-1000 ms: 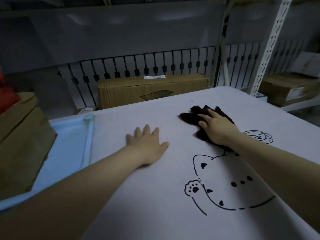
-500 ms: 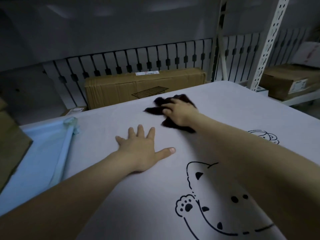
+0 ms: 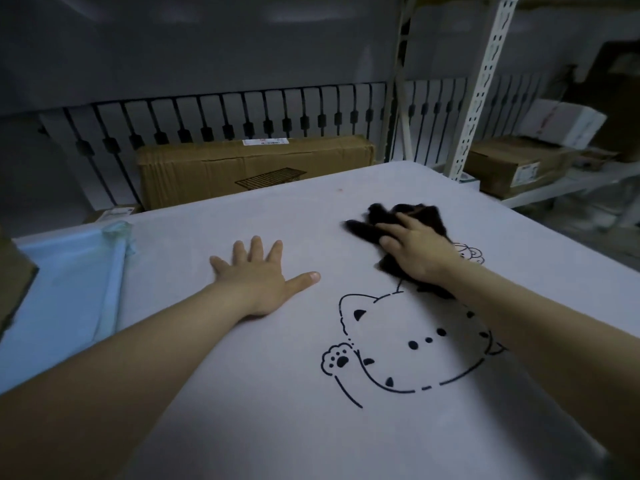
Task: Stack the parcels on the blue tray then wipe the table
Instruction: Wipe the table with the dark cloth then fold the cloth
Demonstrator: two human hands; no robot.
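Pale grey table (image 3: 277, 393) with a black line-drawn cat printed on it (image 3: 408, 344) — that cat is the landmark. Left hand (image 3: 258, 277) lies flat left of the cat, fingers spread wide, holding nothing. Right hand (image 3: 417, 252) presses a dark crumpled cloth (image 3: 391, 220) just beyond the cat. Light blue tray (image 3: 69, 282) far left — brown parcel corner (image 3: 14, 289) on it.
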